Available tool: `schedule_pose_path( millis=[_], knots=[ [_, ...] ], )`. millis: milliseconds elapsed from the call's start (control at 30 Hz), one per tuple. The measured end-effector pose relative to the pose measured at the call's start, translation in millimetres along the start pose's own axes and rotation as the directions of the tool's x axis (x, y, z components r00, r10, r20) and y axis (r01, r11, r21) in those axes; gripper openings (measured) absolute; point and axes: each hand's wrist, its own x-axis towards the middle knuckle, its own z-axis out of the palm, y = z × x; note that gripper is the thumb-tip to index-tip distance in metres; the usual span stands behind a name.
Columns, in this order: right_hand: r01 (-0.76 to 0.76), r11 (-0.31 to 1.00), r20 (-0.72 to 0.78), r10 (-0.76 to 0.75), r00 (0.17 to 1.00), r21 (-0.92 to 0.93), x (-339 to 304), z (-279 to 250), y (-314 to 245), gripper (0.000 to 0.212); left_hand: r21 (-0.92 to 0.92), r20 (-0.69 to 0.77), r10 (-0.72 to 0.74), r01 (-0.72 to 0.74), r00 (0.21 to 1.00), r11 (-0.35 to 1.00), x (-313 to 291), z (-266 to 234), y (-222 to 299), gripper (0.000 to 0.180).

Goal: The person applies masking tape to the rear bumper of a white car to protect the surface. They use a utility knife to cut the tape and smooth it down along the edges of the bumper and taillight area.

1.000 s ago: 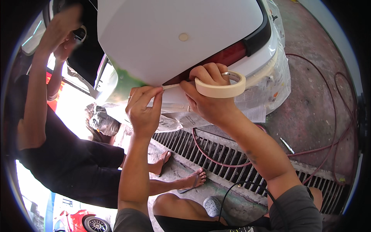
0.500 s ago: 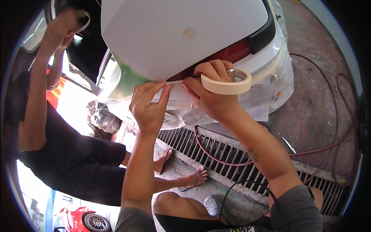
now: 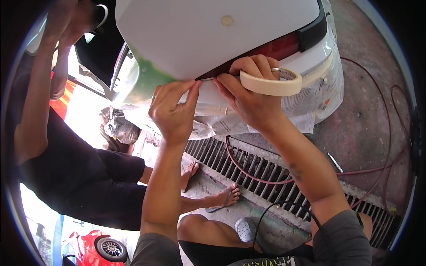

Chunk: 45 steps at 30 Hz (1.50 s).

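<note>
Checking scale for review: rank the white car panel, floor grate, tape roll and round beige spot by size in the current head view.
1. White car panel
2. Floor grate, partly hidden
3. Tape roll
4. Round beige spot

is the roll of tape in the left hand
No, the tape roll is in the right hand, with a thin strip between the two hands.

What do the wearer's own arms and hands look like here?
The left hand and right hand are ungloved, each wearing a ring. The left sleeve and right sleeve are short and dark grey. The right forearm bears a dark mark; a black cable loops near the right sleeve.
</note>
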Motion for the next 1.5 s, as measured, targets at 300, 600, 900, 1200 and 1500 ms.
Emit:
schedule_pose_path(
  millis=[300,600,900,1200,1500],
  knots=[
    [-0.016,1.000,-0.018,0.016,1.000,0.012,4,-1,0,0.028,0.002,0.038,-0.079,0.079,0.996,0.997,2,-2,5,0.014],
    [0.013,0.999,-0.097,-0.009,0.995,0.040,-1,-4,9,0.021,0.075,0.084,-0.129,0.122,0.988,0.990,-33,-13,12,0.023],
    [-0.008,1.000,-0.034,0.007,0.999,-0.015,-19,-61,29,0.018,0.121,0.221,-0.067,0.040,0.973,0.992,-50,9,38,0.061],
    [-0.016,0.999,-0.003,0.016,1.000,-0.043,-16,-101,50,0.016,0.175,0.200,-0.173,0.139,0.964,0.975,-65,24,42,0.081],
    [-0.040,0.996,0.072,0.045,0.996,-0.075,-20,-111,54,0.013,0.158,0.164,-0.189,0.164,0.968,0.974,-64,32,51,0.085]
  ],
)
